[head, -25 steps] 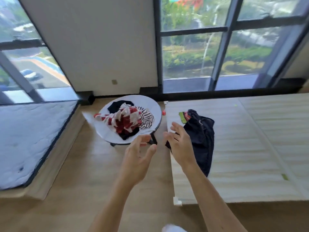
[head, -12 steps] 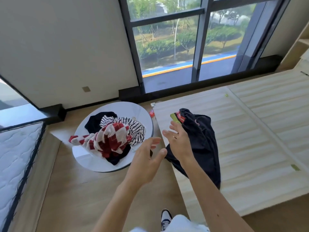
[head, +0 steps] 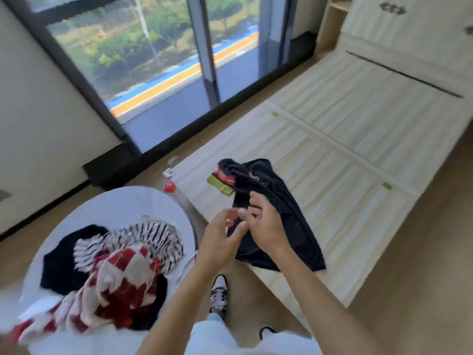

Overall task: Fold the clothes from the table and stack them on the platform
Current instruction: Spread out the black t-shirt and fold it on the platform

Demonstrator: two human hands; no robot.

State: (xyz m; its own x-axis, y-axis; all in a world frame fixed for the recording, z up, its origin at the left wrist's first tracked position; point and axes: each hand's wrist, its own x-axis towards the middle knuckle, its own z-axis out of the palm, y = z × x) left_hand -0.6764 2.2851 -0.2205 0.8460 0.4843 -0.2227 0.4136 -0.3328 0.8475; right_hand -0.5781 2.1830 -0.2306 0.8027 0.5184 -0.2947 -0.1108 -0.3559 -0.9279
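Observation:
A crumpled black garment (head: 279, 201) with a red and green band at its far end lies on the near-left corner of the pale wooden platform (head: 353, 155). My left hand (head: 220, 243) hovers at the garment's left edge with fingers loosely curved and nothing in them. My right hand (head: 265, 226) is just above the cloth, fingers spread. On the round white table (head: 133, 203) at the left sits a pile: a red-and-white checked piece (head: 122, 285), a black-and-white striped piece (head: 146, 235) and a dark garment (head: 64, 257).
A small red object (head: 169, 187) lies on the wood floor between table and platform. My shoe (head: 218, 294) stands in the gap below my hands. A large window and a dark sill run along the back; pale cabinets stand at the far right.
The view has swung right and closer to the platform. Both hands have moved from the gap beside the table to over the black garment's near edge.

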